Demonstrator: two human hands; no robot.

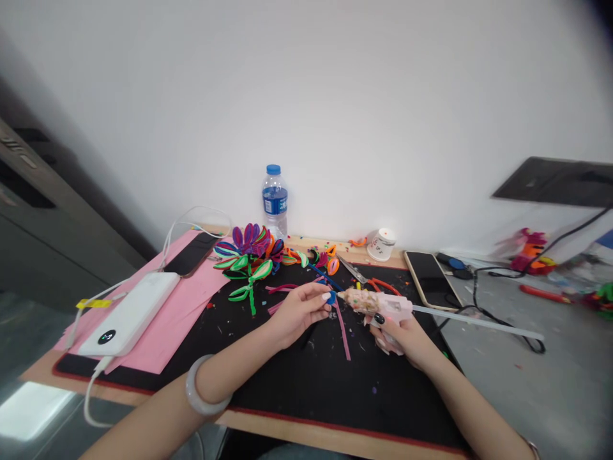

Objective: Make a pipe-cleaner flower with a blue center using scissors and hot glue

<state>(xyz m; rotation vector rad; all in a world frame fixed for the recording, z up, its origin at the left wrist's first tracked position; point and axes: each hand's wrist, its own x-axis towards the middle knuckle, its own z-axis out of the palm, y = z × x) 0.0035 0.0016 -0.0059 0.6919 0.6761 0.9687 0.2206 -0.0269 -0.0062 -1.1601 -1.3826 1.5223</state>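
Observation:
My right hand point(390, 332) is wrapped round the handle of a pale pink hot glue gun point(383, 303), its crusted nozzle pointing left. A long clear glue stick point(479, 321) sticks out of the gun's back end. Between the fingertips of my left hand point(306, 306) is a small blue piece point(331, 298), partly hidden by the fingers; its exact kind is unclear. The nozzle tip is right at this piece, and I cannot tell whether they touch. Below them, a pink pipe cleaner strip point(343, 335) lies on the black mat point(306, 383).
Behind my hands lie colourful pipe cleaner flowers point(251, 255) and orange-handled scissors point(357, 271). A water bottle point(274, 201) and paper cup point(381, 244) stand by the wall. A power bank point(129, 313) and dark phone point(191, 252) rest on pink paper point(184, 313); another phone point(432, 280) lies right, near a black cable point(479, 294).

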